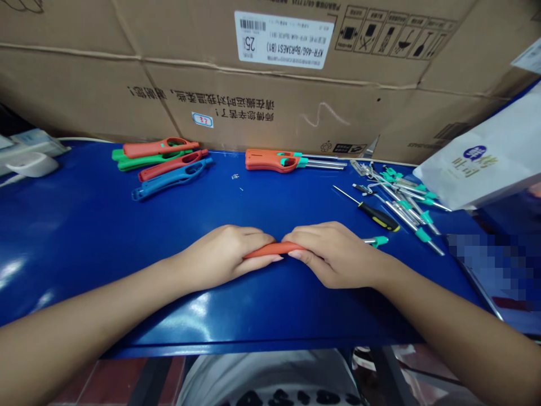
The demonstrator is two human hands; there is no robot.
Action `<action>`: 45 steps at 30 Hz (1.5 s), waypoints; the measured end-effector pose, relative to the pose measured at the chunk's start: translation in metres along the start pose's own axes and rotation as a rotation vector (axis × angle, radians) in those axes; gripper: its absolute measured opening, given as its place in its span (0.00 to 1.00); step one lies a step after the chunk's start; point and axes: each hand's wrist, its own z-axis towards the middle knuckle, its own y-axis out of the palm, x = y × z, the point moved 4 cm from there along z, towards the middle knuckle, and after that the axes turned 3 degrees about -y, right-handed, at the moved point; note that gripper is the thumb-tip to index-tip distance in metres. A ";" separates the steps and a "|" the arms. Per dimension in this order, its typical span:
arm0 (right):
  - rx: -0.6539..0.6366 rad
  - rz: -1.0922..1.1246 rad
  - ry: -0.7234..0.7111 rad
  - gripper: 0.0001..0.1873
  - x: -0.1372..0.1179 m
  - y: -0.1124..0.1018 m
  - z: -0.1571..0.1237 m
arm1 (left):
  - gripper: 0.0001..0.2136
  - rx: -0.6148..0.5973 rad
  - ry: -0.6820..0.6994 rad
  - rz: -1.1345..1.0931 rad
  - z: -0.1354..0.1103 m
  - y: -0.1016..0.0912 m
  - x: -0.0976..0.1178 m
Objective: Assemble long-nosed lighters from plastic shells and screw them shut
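Both of my hands are closed around one orange lighter casing (274, 248), held level just above the blue table (169, 225). My left hand (224, 255) grips its left end and my right hand (338, 254) the right end, thumbs on the near side. Most of the casing is hidden by my fingers. Behind my right wrist a metal tube with a teal trigger piece (380, 241) lies on the table, partly covered by the hand. A black and yellow screwdriver (378, 216) rests a little farther off.
Loose orange, green and blue lighter casings (169, 177) lie at the back left. Orange lighters with metal tubes (273, 160) lie at back centre. Several metal tubes with teal parts (406, 203) pile up at right, beside a white paper bag (477, 152). A cardboard box (296, 96) walls the back.
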 end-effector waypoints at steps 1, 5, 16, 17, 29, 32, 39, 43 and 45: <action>-0.008 -0.003 0.009 0.18 -0.001 0.000 0.000 | 0.15 -0.011 -0.009 -0.022 0.000 0.000 0.000; 0.012 -0.027 0.046 0.19 -0.001 -0.003 -0.001 | 0.14 -0.021 -0.019 -0.037 0.001 -0.002 -0.001; -0.037 -0.120 0.091 0.17 0.016 -0.021 -0.011 | 0.15 -0.006 0.000 0.017 0.002 -0.016 -0.011; -0.042 -0.129 0.093 0.17 0.015 -0.021 -0.011 | 0.15 -0.011 -0.006 0.008 0.002 -0.016 -0.012; 0.020 -0.321 0.130 0.20 0.021 -0.031 -0.015 | 0.13 0.001 -0.031 -0.065 0.005 -0.024 -0.029; 0.045 -0.404 0.084 0.22 0.021 -0.030 -0.014 | 0.14 0.025 -0.031 -0.068 0.004 -0.024 -0.030; 0.079 -0.435 0.106 0.21 0.021 -0.026 -0.008 | 0.16 0.027 -0.064 0.134 0.003 -0.020 -0.021; 0.081 -0.488 0.095 0.20 0.024 -0.026 -0.006 | 0.17 0.031 -0.069 0.224 0.002 -0.017 -0.019; 0.114 -0.530 0.122 0.18 0.029 -0.032 -0.009 | 0.16 0.061 -0.082 0.256 0.001 -0.019 -0.021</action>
